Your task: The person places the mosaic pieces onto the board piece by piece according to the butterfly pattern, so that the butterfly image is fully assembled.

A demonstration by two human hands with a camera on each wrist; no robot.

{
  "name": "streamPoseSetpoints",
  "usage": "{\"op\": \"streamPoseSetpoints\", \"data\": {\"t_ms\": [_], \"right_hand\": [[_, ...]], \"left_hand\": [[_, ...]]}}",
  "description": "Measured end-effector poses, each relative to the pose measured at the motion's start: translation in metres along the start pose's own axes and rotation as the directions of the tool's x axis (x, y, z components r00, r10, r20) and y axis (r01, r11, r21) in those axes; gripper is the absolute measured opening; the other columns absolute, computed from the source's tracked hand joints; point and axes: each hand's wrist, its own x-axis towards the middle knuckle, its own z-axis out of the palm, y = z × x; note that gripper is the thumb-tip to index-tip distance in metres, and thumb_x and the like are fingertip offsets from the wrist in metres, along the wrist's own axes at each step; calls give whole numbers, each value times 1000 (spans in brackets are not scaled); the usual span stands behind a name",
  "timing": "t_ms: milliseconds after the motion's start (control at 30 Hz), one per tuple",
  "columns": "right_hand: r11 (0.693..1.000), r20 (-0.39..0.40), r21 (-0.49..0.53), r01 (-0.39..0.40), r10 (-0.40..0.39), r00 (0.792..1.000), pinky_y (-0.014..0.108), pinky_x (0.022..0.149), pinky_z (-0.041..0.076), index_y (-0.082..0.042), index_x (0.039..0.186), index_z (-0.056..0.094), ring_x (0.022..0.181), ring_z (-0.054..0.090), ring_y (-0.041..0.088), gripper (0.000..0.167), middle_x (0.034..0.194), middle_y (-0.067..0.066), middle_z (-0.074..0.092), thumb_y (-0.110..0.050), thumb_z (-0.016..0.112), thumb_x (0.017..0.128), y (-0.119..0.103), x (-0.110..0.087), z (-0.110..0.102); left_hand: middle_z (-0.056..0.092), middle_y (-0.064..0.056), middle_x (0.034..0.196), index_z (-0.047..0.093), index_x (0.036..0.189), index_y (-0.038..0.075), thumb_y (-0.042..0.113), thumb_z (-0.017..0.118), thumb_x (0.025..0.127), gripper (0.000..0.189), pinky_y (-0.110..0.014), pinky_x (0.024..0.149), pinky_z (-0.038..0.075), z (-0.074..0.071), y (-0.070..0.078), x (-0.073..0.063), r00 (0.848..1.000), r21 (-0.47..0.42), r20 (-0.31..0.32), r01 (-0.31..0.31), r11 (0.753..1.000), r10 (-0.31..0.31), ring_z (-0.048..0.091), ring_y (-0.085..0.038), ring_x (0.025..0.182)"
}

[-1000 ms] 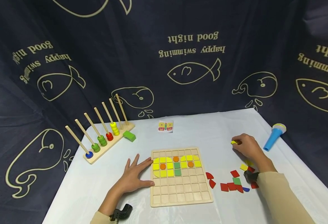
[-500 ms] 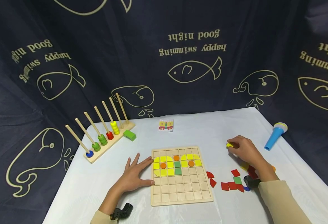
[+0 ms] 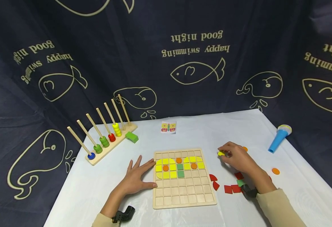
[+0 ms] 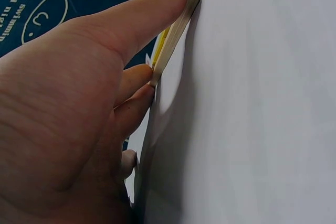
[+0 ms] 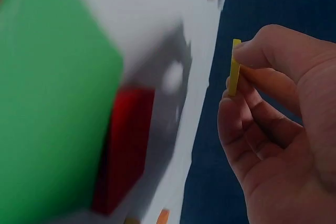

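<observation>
A square wooden grid board (image 3: 184, 190) lies on the table in the head view, its upper rows partly filled with yellow, green and orange tiles. My left hand (image 3: 133, 180) rests at its left edge, fingers spread; thumb and fingertips touch the rim. In the left wrist view, they meet the board's side (image 4: 177, 35). Right of the board, above the table, my right hand (image 3: 237, 158) pinches a yellow tile (image 3: 220, 153) between thumb and fingers. The right wrist view shows this tile (image 5: 234, 69) edge-on, so its outline is hidden.
Red tiles (image 3: 228, 189) and a green tile (image 3: 240, 182) lie below my right forearm. An orange disc (image 3: 275, 171) is further right, near a blue toy microphone (image 3: 279, 138). Behind the board sit a butterfly picture card (image 3: 168, 127), a green block (image 3: 132, 137) and a peg rack (image 3: 93, 161).
My right hand has carried the yellow tile left and toward me, closer to the board. Orange discs it had covered now show. The left hand stays put.
</observation>
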Motion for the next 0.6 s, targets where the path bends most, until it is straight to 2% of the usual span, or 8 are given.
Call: {"op": "streamPoseSetpoints", "data": {"t_ms": [300,600], "right_hand": [[997,12,16,71,-71,997,34,75,52,-9,112,72,86,53,18,33,105,-3,60,-15,73,79,-31,-9,12],[991,58,-2,132,-132,990,32,80,51,-13,109,73,90,53,12,31,101,-11,57,-18,74,79,-50,-14,30]], "left_hand": [[39,7,150,47,144,24,68,70,71,88,-64,108,-5,-1,1,-1,1000,6,5,5,1000,-5,7,-38,144],[39,7,149,47,144,24,68,70,72,88,-64,108,-5,-1,1,-1,1000,-2,4,2,1000,-2,7,-38,144]]}}
